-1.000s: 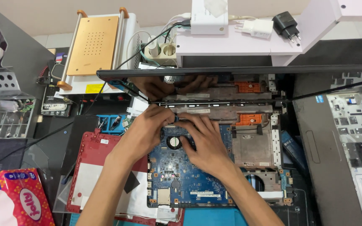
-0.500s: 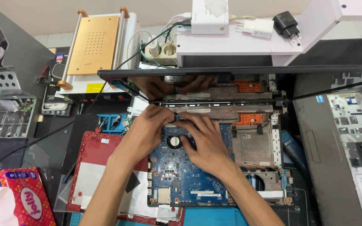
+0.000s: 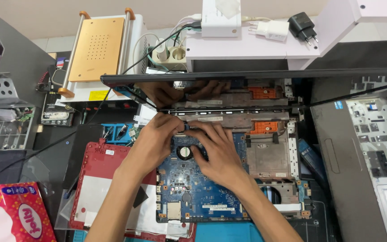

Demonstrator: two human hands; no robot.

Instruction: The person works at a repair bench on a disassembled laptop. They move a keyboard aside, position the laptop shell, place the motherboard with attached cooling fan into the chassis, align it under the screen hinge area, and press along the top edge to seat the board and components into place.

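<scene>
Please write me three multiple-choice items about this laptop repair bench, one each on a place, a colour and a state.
1. Where do both hands work?
A. At the top edge of the blue motherboard, by the hinge
B. On the tissue box
C. On the orange-topped machine

2. What colour is the laptop cover panel lying left of the motherboard?
A. Green
B. Red
C. White

3. In what state is the laptop being worked on?
A. Closed and intact
B. Opened up, its board exposed
C. Packed in a carton

Answers:
1 A: the left hand and right hand meet at the board's upper edge, just above the round coin cell.
2 B: the panel's rim and face are plainly red.
3 B: the bare circuit board shows, with the screen standing open behind it.
</scene>
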